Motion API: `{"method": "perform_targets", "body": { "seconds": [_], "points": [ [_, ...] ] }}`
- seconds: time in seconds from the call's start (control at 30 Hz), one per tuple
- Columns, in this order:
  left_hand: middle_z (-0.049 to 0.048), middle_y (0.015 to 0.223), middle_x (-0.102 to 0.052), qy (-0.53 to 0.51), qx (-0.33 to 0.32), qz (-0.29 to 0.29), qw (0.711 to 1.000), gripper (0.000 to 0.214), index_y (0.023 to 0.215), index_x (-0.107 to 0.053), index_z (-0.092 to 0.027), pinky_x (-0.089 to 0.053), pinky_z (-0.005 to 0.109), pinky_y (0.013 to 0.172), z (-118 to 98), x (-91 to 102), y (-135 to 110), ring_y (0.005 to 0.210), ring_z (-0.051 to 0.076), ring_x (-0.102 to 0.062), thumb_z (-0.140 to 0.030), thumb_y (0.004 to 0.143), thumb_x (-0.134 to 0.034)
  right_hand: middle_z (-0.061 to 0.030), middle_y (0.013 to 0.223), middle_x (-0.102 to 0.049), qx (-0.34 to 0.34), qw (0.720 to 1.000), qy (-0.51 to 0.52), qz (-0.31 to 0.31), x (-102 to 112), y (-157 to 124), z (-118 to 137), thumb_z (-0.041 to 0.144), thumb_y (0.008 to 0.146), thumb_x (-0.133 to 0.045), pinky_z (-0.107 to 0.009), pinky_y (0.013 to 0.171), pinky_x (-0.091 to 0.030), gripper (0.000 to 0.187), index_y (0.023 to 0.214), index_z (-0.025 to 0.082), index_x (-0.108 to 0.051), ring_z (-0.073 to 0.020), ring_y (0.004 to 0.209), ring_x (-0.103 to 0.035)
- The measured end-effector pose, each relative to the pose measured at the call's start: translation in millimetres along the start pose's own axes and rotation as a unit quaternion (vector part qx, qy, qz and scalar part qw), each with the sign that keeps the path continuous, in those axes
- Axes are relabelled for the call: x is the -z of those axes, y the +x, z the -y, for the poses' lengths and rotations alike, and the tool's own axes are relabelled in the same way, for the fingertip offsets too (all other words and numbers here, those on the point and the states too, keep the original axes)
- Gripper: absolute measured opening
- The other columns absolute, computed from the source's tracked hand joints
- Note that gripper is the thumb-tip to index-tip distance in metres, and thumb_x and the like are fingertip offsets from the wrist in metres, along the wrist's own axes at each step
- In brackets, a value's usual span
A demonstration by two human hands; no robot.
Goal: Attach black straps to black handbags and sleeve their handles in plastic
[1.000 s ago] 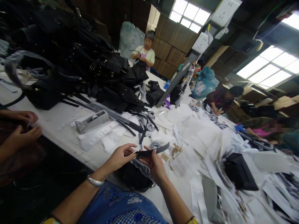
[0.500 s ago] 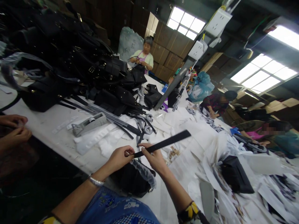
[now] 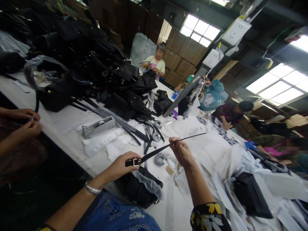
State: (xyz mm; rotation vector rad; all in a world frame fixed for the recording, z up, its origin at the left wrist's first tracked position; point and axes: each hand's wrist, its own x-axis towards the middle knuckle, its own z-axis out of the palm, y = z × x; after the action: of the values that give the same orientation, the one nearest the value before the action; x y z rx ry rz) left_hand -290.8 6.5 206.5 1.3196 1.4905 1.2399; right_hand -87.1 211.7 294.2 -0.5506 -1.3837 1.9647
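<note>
A black strap [image 3: 157,150] stretches between my two hands, its free end pointing to the upper right. My left hand [image 3: 121,166] is closed on the strap's buckle end, where a gold-coloured buckle [image 3: 135,162] shows at the fingertips. My right hand [image 3: 182,152] pinches the strap farther along, with the fingers curled. Below the strap, close to my body, a black bag [image 3: 138,189] lies on the table with clear plastic film [image 3: 149,183] bunched at its opening.
Black bags [image 3: 96,64] are heaped at the left back. A grey tape dispenser [image 3: 98,126] and tape rolls [image 3: 159,159] lie ahead. White paper sheets [image 3: 207,160] and another black bag [image 3: 251,194] cover the right. A grey post [image 3: 185,91] rises from the table. A co-worker's hands [image 3: 26,125] are at left.
My right hand has moved up and right along the strap, away from my left hand. The buckle now shows at my left fingers, and the strap has turned edge-on.
</note>
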Motion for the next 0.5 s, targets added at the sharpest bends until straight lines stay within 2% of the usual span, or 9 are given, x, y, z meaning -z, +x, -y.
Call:
{"method": "perform_targets", "body": {
  "seconds": [0.07, 0.1, 0.13, 0.2, 0.27, 0.33, 0.4, 0.5],
  "points": [
    [0.0072, 0.117, -0.065, 0.007, -0.003, -0.034, 0.999, 0.033, 0.11, -0.07, -0.022, -0.04, 0.035, 0.105, 3, -0.4, -3, 0.115, 0.024, -0.058, -0.033, 0.078, -0.072, 0.0017, 0.079, -0.058, 0.022, 0.999, 0.015, -0.03, -5, 0, 0, 0.058, 0.07, -0.077, -0.025, 0.073, -0.048, 0.038, 0.08, 0.023, -0.065, -0.0128, 0.08, -0.056],
    [0.0073, 0.117, -0.065, 0.006, -0.001, -0.047, 0.999, 0.033, 0.11, -0.07, -0.022, -0.04, 0.035, 0.105, 4, -1.4, -4, 0.115, 0.024, -0.058, -0.034, 0.079, -0.071, 0.0035, 0.071, -0.054, 0.016, 0.999, 0.022, -0.038, -9, -1, 1, 0.062, 0.072, -0.073, -0.025, 0.07, -0.048, 0.04, 0.083, 0.024, -0.064, -0.0121, 0.073, -0.055],
    [0.0073, 0.118, -0.065, -0.001, 0.007, -0.057, 0.998, 0.034, 0.111, -0.07, -0.022, -0.04, 0.035, 0.105, 5, -2.9, -5, 0.115, 0.024, -0.058, -0.035, 0.079, -0.071, 0.0055, 0.062, -0.048, -0.003, 0.999, 0.014, -0.032, -13, -3, 2, 0.064, 0.076, -0.067, -0.023, 0.063, -0.046, 0.041, 0.088, 0.025, -0.063, -0.0103, 0.061, -0.051],
    [0.0073, 0.116, -0.067, -0.026, 0.04, -0.072, 0.996, 0.038, 0.114, -0.068, -0.021, -0.044, 0.035, 0.101, 6, -6.0, -6, 0.111, 0.024, -0.061, -0.034, 0.078, -0.072, 0.0083, 0.051, -0.04, -0.083, 0.994, -0.072, 0.026, -23, -8, 4, 0.063, 0.084, -0.059, -0.019, 0.047, -0.035, 0.042, 0.093, 0.022, -0.063, -0.0067, 0.043, -0.034],
    [0.0071, 0.112, -0.07, -0.047, 0.073, -0.079, 0.993, 0.04, 0.113, -0.067, -0.02, -0.048, 0.034, 0.096, 6, -8.7, -7, 0.105, 0.024, -0.064, -0.034, 0.076, -0.073, 0.0078, 0.047, -0.04, -0.179, 0.953, -0.222, 0.108, -31, -13, 2, 0.06, 0.087, -0.056, -0.019, 0.04, -0.024, 0.045, 0.086, 0.016, -0.065, -0.0051, 0.039, -0.027],
    [0.0069, 0.108, -0.072, -0.048, 0.089, -0.09, 0.991, 0.04, 0.109, -0.068, -0.018, -0.049, 0.034, 0.093, 6, -10.4, -8, 0.102, 0.025, -0.065, -0.034, 0.073, -0.076, 0.0057, 0.047, -0.043, -0.238, 0.891, -0.351, 0.163, -37, -16, -4, 0.057, 0.087, -0.056, -0.019, 0.04, -0.021, 0.047, 0.075, 0.013, -0.065, -0.0052, 0.04, -0.031],
    [0.0066, 0.105, -0.073, -0.045, 0.091, -0.098, 0.99, 0.038, 0.106, -0.069, -0.017, -0.05, 0.033, 0.091, 5, -11.2, -8, 0.1, 0.025, -0.066, -0.034, 0.072, -0.076, 0.0049, 0.046, -0.044, -0.265, 0.846, -0.424, 0.183, -41, -17, -12, 0.053, 0.088, -0.054, -0.019, 0.04, -0.023, 0.046, 0.069, 0.013, -0.065, -0.0056, 0.041, -0.033],
    [0.0061, 0.101, -0.073, -0.061, 0.095, -0.097, 0.989, 0.036, 0.104, -0.069, -0.017, -0.05, 0.032, 0.088, 5, -12.2, -7, 0.097, 0.024, -0.067, -0.032, 0.072, -0.076, 0.004, 0.045, -0.045, -0.287, 0.81, -0.475, 0.186, -45, -16, -25, 0.045, 0.089, -0.052, -0.02, 0.041, -0.025, 0.042, 0.064, 0.014, -0.065, -0.0062, 0.04, -0.036]
  ]
}}
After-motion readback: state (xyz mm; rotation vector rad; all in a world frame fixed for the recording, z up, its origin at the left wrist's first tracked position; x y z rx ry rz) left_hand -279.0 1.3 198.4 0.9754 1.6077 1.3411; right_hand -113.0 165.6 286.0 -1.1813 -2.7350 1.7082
